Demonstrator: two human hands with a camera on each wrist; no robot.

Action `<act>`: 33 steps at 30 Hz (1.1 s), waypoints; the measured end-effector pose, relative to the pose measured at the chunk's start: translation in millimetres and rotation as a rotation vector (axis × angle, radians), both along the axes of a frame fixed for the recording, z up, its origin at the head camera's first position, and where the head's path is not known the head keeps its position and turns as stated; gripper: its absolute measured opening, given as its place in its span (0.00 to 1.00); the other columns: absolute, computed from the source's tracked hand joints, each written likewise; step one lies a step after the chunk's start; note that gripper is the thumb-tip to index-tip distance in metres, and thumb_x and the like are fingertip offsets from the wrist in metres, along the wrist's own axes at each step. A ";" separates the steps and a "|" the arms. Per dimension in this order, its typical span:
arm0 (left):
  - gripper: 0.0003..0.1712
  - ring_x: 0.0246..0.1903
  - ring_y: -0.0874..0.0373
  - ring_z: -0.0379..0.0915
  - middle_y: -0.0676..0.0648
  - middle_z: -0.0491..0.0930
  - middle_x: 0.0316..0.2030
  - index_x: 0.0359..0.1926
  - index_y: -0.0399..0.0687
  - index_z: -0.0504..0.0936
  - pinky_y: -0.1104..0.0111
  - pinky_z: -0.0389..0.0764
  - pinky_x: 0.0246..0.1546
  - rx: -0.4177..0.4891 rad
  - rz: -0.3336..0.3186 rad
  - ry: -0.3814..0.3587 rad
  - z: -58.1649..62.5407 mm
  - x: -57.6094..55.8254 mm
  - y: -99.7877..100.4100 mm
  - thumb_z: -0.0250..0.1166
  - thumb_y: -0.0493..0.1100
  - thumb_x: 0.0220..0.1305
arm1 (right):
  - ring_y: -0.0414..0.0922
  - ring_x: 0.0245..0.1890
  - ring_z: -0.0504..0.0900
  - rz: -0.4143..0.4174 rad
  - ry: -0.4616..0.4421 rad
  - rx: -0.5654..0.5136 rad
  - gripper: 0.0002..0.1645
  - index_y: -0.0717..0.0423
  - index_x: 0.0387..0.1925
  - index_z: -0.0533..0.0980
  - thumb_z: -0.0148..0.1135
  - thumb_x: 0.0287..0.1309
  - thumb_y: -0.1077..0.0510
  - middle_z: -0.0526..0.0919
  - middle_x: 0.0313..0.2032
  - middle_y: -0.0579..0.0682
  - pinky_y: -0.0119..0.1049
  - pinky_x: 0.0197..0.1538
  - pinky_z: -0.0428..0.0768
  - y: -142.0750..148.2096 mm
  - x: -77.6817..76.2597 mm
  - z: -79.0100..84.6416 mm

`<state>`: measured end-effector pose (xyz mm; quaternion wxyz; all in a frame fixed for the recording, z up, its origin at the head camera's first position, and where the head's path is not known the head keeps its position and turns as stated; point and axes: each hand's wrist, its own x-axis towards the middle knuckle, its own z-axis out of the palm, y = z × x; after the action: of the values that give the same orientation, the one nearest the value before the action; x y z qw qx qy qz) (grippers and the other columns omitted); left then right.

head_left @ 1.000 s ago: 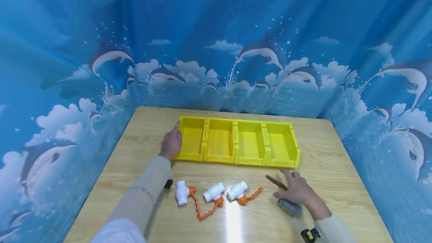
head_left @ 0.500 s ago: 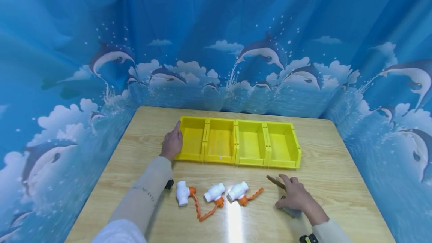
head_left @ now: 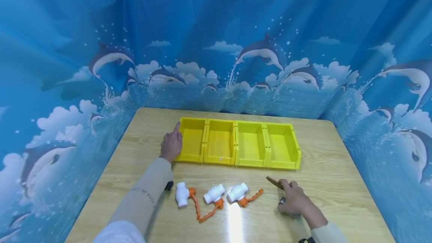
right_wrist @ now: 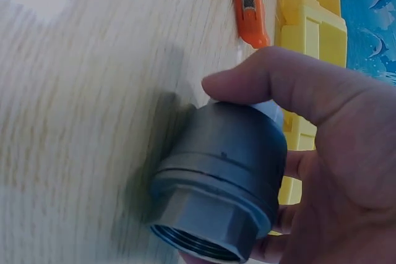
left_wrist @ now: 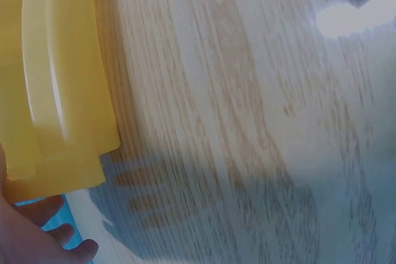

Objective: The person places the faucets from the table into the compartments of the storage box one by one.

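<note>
My right hand (head_left: 297,201) grips a grey metal ball valve (right_wrist: 219,159) on the right side of the table. The right wrist view shows the thumb over the valve body, fingers on the far side, and its threaded opening toward the camera. In the head view its brown lever (head_left: 274,182) sticks out to the left, and the hand hides most of the body. My left hand (head_left: 171,146) touches the left end of a row of yellow bins (head_left: 219,160), index finger straight along the side. In the left wrist view, other fingers of the left hand (left_wrist: 31,233) extend beside the bin.
Three white plastic valves lie in front of the bins: a left one (head_left: 182,195), a middle one (head_left: 214,193) and a right one (head_left: 237,192), each with an orange handle. A blue dolphin-print curtain (head_left: 216,40) surrounds the wooden table (head_left: 324,153).
My right hand has shifted slightly toward the near edge and closed round the grey valve, covering more of its body. The left hand and the bins stay in place.
</note>
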<state>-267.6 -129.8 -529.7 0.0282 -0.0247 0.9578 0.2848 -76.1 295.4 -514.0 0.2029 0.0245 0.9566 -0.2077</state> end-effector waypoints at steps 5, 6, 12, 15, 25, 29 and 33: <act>0.30 0.67 0.30 0.50 0.34 0.68 0.65 0.78 0.59 0.44 0.35 0.56 0.60 0.005 0.007 -0.003 -0.4 0.9 0.6 0.34 0.48 0.79 | 0.57 0.42 0.71 -0.006 0.026 -0.002 0.54 0.60 0.64 0.63 0.75 0.28 0.58 0.69 0.48 0.65 0.45 0.31 0.75 -1.5 1.6 -2.5; 0.30 0.67 0.30 0.50 0.34 0.68 0.65 0.77 0.59 0.44 0.35 0.56 0.61 0.012 0.012 -0.005 -0.4 0.8 0.7 0.35 0.48 0.79 | 0.57 0.41 0.71 -0.011 0.025 -0.001 0.54 0.60 0.64 0.63 0.75 0.29 0.58 0.69 0.47 0.65 0.44 0.30 0.75 -1.7 2.0 -2.7; 0.30 0.67 0.30 0.51 0.34 0.69 0.64 0.77 0.62 0.44 0.36 0.56 0.61 0.033 0.028 -0.018 -3.1 -1.6 0.4 0.36 0.49 0.78 | 0.57 0.40 0.70 -0.027 0.006 0.015 0.55 0.61 0.65 0.61 0.73 0.28 0.57 0.68 0.45 0.65 0.42 0.28 0.73 -1.1 5.0 -1.5; 0.30 0.66 0.30 0.52 0.34 0.68 0.65 0.77 0.62 0.43 0.36 0.56 0.61 0.038 0.027 -0.021 -3.8 -1.6 -0.1 0.35 0.49 0.78 | 0.57 0.39 0.70 -0.028 -0.007 0.025 0.56 0.61 0.65 0.60 0.72 0.29 0.56 0.68 0.45 0.66 0.43 0.28 0.73 -0.8 5.7 -1.5; 0.30 0.65 0.32 0.54 0.36 0.68 0.65 0.77 0.64 0.43 0.38 0.56 0.61 0.062 0.044 -0.016 -3.8 0.9 1.3 0.35 0.49 0.79 | 0.54 0.34 0.70 -0.067 -0.044 0.022 0.56 0.60 0.67 0.58 0.72 0.32 0.55 0.67 0.43 0.66 0.41 0.26 0.72 -2.4 5.1 -6.0; 0.30 0.65 0.32 0.54 0.35 0.69 0.64 0.77 0.64 0.45 0.38 0.57 0.60 0.059 0.049 -0.004 -4.1 -0.2 1.2 0.36 0.48 0.78 | 0.53 0.33 0.70 -0.073 -0.047 0.021 0.56 0.60 0.66 0.59 0.73 0.32 0.56 0.67 0.42 0.66 0.42 0.26 0.72 -3.6 4.7 -5.7; 0.30 0.66 0.33 0.54 0.34 0.70 0.63 0.77 0.63 0.45 0.38 0.57 0.60 0.058 0.038 0.006 -4.1 -0.4 0.5 0.37 0.48 0.78 | 0.54 0.34 0.69 -0.075 -0.046 0.009 0.55 0.61 0.66 0.59 0.73 0.33 0.55 0.67 0.42 0.66 0.42 0.27 0.71 -4.5 4.9 -5.0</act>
<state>-268.0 -129.3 -533.8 0.0207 -0.0413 0.9487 0.3129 -71.1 290.9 -519.0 0.2167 0.0659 0.9511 -0.2102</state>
